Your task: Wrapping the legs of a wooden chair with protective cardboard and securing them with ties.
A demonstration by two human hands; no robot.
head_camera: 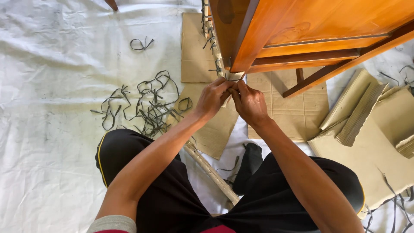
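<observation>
Two hands, left hand (212,98) and right hand (249,103), pinching pale wrapping (234,76) on orange wooden furniture leg (254,36), tan cardboard sheets (371,142) at right

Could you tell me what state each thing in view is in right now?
Left hand: pinching the wrap.
Right hand: pinching the wrap.
Wrap: around the leg's end.
Furniture leg: tilted.
Dark strips: loose, tangled.
Cardboard pile: stacked, fanned.

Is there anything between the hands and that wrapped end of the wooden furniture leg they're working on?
No. The left hand and right hand already touch the pale wrapping on the leg's end; nothing visible lies between them.
</observation>
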